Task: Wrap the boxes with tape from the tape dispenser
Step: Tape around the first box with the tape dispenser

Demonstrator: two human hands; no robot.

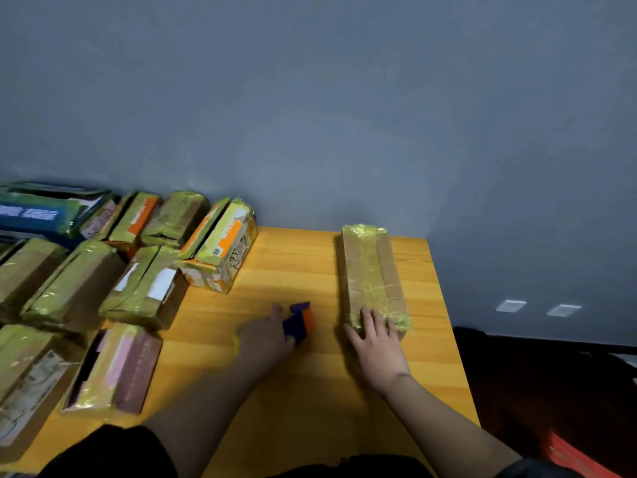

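**Head view: both hands on the table, one at the tape dispenser, one on a taped box**

Head view. A wooden table point(303, 270) stands against a grey-blue wall point(344, 115). On its right part lies a long cardboard box point(372, 277), lengthwise away from the person, with yellowish tape along its top and around both ends. The right hand point(377, 343) rests on the near end of this box, fingers fairly straight and spread, palm down; no curl around the box is visible. Left of the box, apart from it, the tape dispenser point(299, 320), blue and orange, sits on the tabletop. The left hand point(267, 334) lies over its near side with the fingers curved around the body, gripping it; the fingertips are hidden behind the dispenser. A yellowish edge shows at the left wrist, too blurred to identify. The left part of the table holds a crowd of taped boxes point(144, 291), packed close together, most wrapped in the same yellowish tape; one with orange print point(220, 250) lies nearest the centre. At far left a dark blue carton point(44, 212) sits behind them. Right of the table, two pale plates point(537, 308) are set low in the wall.
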